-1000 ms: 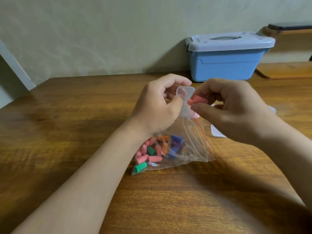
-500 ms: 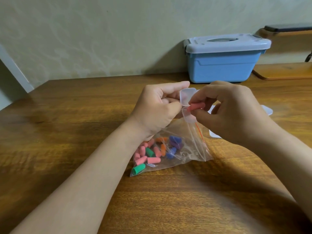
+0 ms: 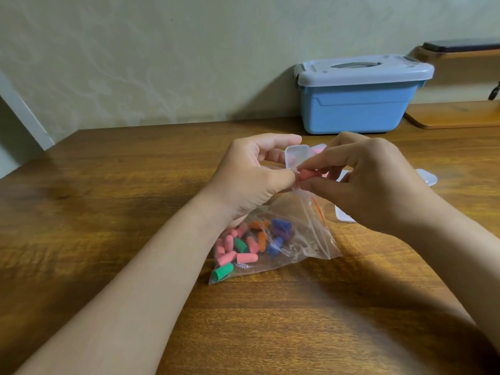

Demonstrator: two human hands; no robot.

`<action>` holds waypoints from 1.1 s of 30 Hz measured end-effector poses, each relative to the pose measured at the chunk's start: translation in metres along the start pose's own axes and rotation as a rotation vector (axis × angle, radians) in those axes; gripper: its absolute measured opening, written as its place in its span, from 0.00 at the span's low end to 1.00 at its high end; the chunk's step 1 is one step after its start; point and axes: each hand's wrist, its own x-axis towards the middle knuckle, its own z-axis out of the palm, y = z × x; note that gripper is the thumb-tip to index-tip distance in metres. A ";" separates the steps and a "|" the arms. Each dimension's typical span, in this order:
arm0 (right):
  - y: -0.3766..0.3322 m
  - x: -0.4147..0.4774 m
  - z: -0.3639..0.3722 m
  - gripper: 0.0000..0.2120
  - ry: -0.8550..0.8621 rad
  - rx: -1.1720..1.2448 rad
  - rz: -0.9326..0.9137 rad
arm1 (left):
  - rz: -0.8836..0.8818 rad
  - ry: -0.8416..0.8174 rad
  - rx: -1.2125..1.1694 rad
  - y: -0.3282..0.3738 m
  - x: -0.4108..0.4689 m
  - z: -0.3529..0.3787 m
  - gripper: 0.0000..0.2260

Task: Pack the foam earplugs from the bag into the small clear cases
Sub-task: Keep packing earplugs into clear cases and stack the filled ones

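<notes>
moved the right hand (image 3: pixel 373 185) in toward the left hand (image 3: pixel 251 180) since half a second ago, bringing the pink earplug (image 3: pixel 307 174) up against the left thumb. pinching that earplug between right thumb and forefinger, just above the mouth of the bag (image 3: pixel 305 234). gripping the small clear case (image 3: pixel 295 155) with curled left fingers and thumb, also just above the bag, with what looks like its lid standing upright. cannot tell whether the earplug's tip is already inside the case: hidden by fingertips. some pink showing behind the lid, too blurred to place in or behind the case. lying on the wooden table (image 3: pixel 108 212), the bag, with loose earplugs (image 3: pixel 249 247) in pink, green, orange and blue heaped at its near-left end, partly covered by the left wrist. beyond the bag to the right, more clear cases (image 3: pixel 427 177), mostly hidden by the right hand. far beyond the bag, against the wall, a blue box (image 3: pixel 357 104) with a grey lid.
</notes>
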 end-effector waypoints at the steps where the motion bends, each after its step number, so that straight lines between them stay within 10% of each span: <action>1: 0.001 0.000 -0.001 0.15 0.016 0.023 0.004 | -0.004 0.008 0.005 0.000 0.001 -0.001 0.23; 18: 0.001 0.000 -0.001 0.08 0.171 0.300 -0.002 | -0.029 0.086 -0.013 0.002 0.004 -0.002 0.28; 33: 0.003 -0.002 0.005 0.12 0.077 0.030 -0.130 | -0.013 0.108 0.019 0.002 0.004 -0.001 0.29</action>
